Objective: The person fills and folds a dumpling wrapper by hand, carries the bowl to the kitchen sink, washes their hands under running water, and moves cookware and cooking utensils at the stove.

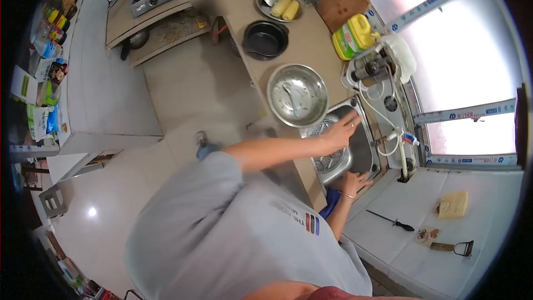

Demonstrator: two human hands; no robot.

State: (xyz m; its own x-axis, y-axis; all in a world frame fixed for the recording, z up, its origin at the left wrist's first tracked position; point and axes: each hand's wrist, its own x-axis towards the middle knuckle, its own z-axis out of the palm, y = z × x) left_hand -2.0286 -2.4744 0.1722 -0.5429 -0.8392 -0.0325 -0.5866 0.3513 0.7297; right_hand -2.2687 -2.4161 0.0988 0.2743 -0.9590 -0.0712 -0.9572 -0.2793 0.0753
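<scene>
My left hand point(340, 133) reaches over the steel sink point(363, 153), its fingers stretched toward the upper rim and holding nothing visible. A ring shows on one finger. Lower down, my right hand point(355, 182) is at the sink's near corner with fingers apart; a bracelet circles the wrist. Beside that wrist lies something blue point(331, 203). A perforated metal basket point(332, 160) sits in the sink, partly hidden by my left hand and forearm. Next to the sink, a large metal bowl point(298, 95) holds a spoon-like utensil point(291, 99).
A black pan point(265, 39), a plate point(260, 4) with yellow corn point(285, 8), a yellow jug point(355, 36) and a cutting board point(341, 4) stand along the counter. The faucet point(388, 138) is beyond the sink. Tools hang on the wall, including a peeler point(452, 247).
</scene>
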